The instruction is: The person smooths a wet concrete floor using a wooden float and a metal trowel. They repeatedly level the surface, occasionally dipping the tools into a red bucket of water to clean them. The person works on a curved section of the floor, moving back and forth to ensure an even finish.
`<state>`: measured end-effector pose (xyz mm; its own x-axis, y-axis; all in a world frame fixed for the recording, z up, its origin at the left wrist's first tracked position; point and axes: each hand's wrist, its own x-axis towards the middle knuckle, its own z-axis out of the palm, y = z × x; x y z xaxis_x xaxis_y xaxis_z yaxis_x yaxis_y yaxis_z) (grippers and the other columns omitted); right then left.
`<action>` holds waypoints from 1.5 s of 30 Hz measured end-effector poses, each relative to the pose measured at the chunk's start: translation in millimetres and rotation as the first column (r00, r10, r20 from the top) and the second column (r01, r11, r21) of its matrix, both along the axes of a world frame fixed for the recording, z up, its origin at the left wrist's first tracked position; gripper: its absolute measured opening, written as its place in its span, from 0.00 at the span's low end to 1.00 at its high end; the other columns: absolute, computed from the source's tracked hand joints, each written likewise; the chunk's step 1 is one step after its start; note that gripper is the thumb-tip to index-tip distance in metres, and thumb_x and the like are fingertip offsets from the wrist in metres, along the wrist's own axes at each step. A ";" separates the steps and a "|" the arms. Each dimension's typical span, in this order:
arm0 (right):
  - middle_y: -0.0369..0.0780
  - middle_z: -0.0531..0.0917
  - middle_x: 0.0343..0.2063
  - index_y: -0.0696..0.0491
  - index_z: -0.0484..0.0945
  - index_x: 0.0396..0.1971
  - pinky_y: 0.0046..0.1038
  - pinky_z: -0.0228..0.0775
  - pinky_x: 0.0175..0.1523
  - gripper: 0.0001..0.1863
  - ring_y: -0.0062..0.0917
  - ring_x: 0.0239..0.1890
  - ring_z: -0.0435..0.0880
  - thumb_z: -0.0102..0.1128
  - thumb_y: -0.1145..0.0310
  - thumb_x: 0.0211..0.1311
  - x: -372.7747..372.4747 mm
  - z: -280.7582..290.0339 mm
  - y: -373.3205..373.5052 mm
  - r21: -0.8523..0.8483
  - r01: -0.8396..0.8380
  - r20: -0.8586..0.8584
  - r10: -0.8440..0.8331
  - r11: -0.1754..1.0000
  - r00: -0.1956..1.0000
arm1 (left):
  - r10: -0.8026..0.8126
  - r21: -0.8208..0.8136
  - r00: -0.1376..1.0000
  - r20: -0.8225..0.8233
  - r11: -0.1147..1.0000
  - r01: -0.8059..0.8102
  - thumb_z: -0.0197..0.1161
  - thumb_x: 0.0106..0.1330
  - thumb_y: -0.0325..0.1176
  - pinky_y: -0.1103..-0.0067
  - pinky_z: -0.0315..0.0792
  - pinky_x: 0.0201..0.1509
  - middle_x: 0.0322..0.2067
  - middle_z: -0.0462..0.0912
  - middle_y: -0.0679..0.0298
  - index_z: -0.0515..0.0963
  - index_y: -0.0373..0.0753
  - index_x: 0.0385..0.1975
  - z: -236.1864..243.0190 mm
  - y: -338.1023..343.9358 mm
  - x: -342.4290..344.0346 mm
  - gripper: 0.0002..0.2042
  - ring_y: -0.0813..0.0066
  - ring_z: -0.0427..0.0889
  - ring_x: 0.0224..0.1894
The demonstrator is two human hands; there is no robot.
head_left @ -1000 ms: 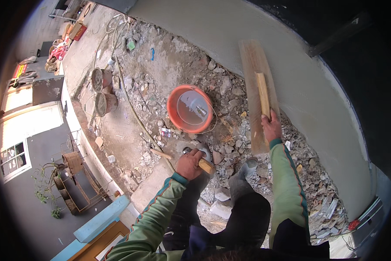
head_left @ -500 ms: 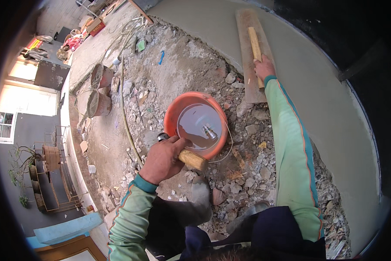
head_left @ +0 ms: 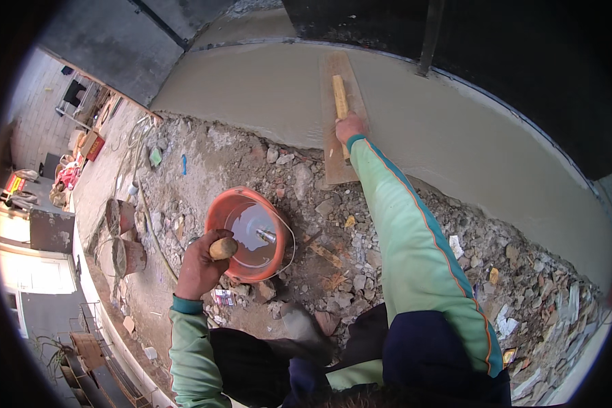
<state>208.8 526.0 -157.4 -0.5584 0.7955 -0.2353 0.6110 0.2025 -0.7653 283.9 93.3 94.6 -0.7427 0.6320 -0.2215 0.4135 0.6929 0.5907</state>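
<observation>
My right hand [head_left: 351,127] is closed round the handle of a long wooden float [head_left: 355,95]. The board lies flat on smooth wet cement [head_left: 455,136], its near end reaching over the rubble edge. My left hand [head_left: 200,270] grips a tool by its thick round wooden handle [head_left: 223,249], whose butt end faces up toward me. The tool's far end is hidden behind the hand, so its kind does not show. Just beyond that hand stands an orange bucket [head_left: 214,212] of cloudy water, with a shiny patch on the surface and a thin wire bail hanging down its right side.
Broken rubble [head_left: 360,265] covers the ground between my feet and the cement. Two mortar-caked buckets [head_left: 133,256] stand at the left beside a hose [head_left: 153,248]. Dark panels and a post [head_left: 430,37] border the far side. A red box [head_left: 92,145] sits at the far left.
The view has swung right, so the scene sits further left and lower. My left hand has turned the handle until its end points up. The right hand keeps its grip on the float.
</observation>
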 end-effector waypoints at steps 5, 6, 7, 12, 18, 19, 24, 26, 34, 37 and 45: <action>0.57 0.82 0.52 0.60 0.75 0.56 0.47 0.74 0.61 0.25 0.54 0.56 0.81 0.62 0.59 0.67 79.1 9.8 2.5 -0.021 0.001 -0.024 -0.002 1.000 1.000 | -0.009 0.078 1.000 0.028 0.997 0.007 0.62 0.52 0.17 0.75 0.76 0.50 0.37 0.85 0.61 0.79 0.36 0.49 -9.1 10.8 -3.4 0.21 0.74 0.84 0.42; 0.58 0.82 0.51 0.60 0.75 0.57 0.47 0.74 0.61 0.25 0.54 0.56 0.81 0.61 0.59 0.67 93.6 12.5 2.8 -0.037 0.000 -0.041 -0.001 0.999 0.999 | -0.008 0.083 0.999 0.031 0.997 0.005 0.62 0.53 0.17 0.75 0.76 0.50 0.36 0.85 0.61 0.79 0.36 0.49 -7.5 14.2 -3.9 0.20 0.74 0.84 0.42; 0.58 0.82 0.51 0.60 0.75 0.57 0.47 0.74 0.61 0.25 0.54 0.56 0.81 0.61 0.59 0.68 108.2 13.1 4.9 -0.029 -0.001 -0.032 0.000 1.000 0.999 | -0.031 0.116 0.999 0.017 0.993 0.029 0.61 0.53 0.18 0.76 0.75 0.47 0.35 0.84 0.63 0.79 0.37 0.48 -9.1 18.1 -5.3 0.20 0.74 0.82 0.39; 0.60 0.82 0.51 0.62 0.73 0.58 0.45 0.72 0.61 0.25 0.55 0.56 0.80 0.59 0.61 0.69 166.9 9.6 14.7 -0.003 -0.016 -0.041 0.016 1.000 0.999 | -0.019 0.138 0.999 0.028 0.990 0.015 0.61 0.53 0.18 0.78 0.73 0.40 0.29 0.79 0.68 0.79 0.37 0.49 -9.6 32.9 -11.7 0.20 0.78 0.77 0.32; 0.46 0.83 0.35 0.61 0.71 0.62 0.36 0.77 0.37 0.25 0.34 0.34 0.85 0.59 0.64 0.71 236.8 -51.0 54.8 -0.096 0.073 -0.126 -0.085 0.993 0.988 | 0.045 0.234 0.998 0.047 0.971 -0.055 0.61 0.53 0.18 0.81 0.70 0.38 0.26 0.75 0.73 0.78 0.37 0.51 -18.0 44.1 -28.1 0.22 0.82 0.73 0.30; 0.43 0.82 0.32 0.61 0.70 0.63 0.34 0.76 0.33 0.25 0.29 0.31 0.84 0.59 0.64 0.72 248.1 -54.9 59.1 -0.127 0.077 -0.138 -0.094 0.989 0.986 | 0.049 0.266 0.997 0.055 0.962 -0.062 0.61 0.53 0.18 0.82 0.70 0.37 0.27 0.74 0.73 0.78 0.36 0.51 -22.5 40.3 -35.3 0.23 0.83 0.73 0.30; 0.55 0.80 0.50 0.61 0.67 0.66 0.41 0.70 0.57 0.29 0.47 0.53 0.79 0.57 0.61 0.72 308.3 -38.7 55.5 -0.223 0.082 -0.128 -0.113 0.971 0.985 | 0.079 0.309 0.993 0.092 0.946 -0.104 0.58 0.53 0.18 0.82 0.70 0.36 0.27 0.74 0.71 0.77 0.35 0.56 -34.3 31.1 -62.1 0.26 0.82 0.74 0.29; 0.57 0.82 0.52 0.61 0.67 0.67 0.42 0.73 0.59 0.30 0.49 0.54 0.83 0.57 0.60 0.72 334.8 -26.2 55.4 -0.222 0.113 -0.099 -0.137 0.968 0.986 | 0.100 0.312 0.992 0.072 0.943 -0.118 0.58 0.53 0.18 0.82 0.70 0.36 0.27 0.74 0.71 0.76 0.35 0.56 -37.2 32.1 -70.2 0.26 0.81 0.74 0.28; 0.37 0.81 0.31 0.58 0.67 0.69 0.27 0.72 0.26 0.29 0.20 0.23 0.78 0.60 0.65 0.71 463.8 -4.1 75.2 -0.432 0.416 -0.177 -0.528 0.800 0.831 | 0.253 0.310 0.963 -0.088 0.926 -0.215 0.57 0.51 0.21 0.81 0.68 0.30 0.26 0.73 0.71 0.76 0.33 0.54 -70.7 -8.8 -113.2 0.25 0.80 0.72 0.26; 0.34 0.78 0.26 0.55 0.71 0.62 0.26 0.70 0.23 0.21 0.20 0.21 0.76 0.59 0.68 0.72 522.7 -7.3 91.6 -0.474 0.529 -0.220 -0.676 0.704 0.703 | 0.312 0.321 0.949 -0.047 0.904 -0.281 0.57 0.51 0.22 0.80 0.68 0.28 0.26 0.73 0.70 0.76 0.32 0.54 -83.2 -22.9 -119.9 0.25 0.80 0.72 0.26; 0.35 0.76 0.23 0.54 0.75 0.44 0.27 0.69 0.21 0.06 0.21 0.20 0.76 0.54 0.69 0.74 699.7 -1.8 108.1 -0.346 0.763 -0.314 -0.833 0.547 0.455 | 0.387 0.304 0.922 -0.004 0.879 -0.368 0.57 0.51 0.24 0.79 0.68 0.27 0.26 0.75 0.68 0.76 0.31 0.52 -109.2 -64.8 -140.2 0.24 0.79 0.72 0.23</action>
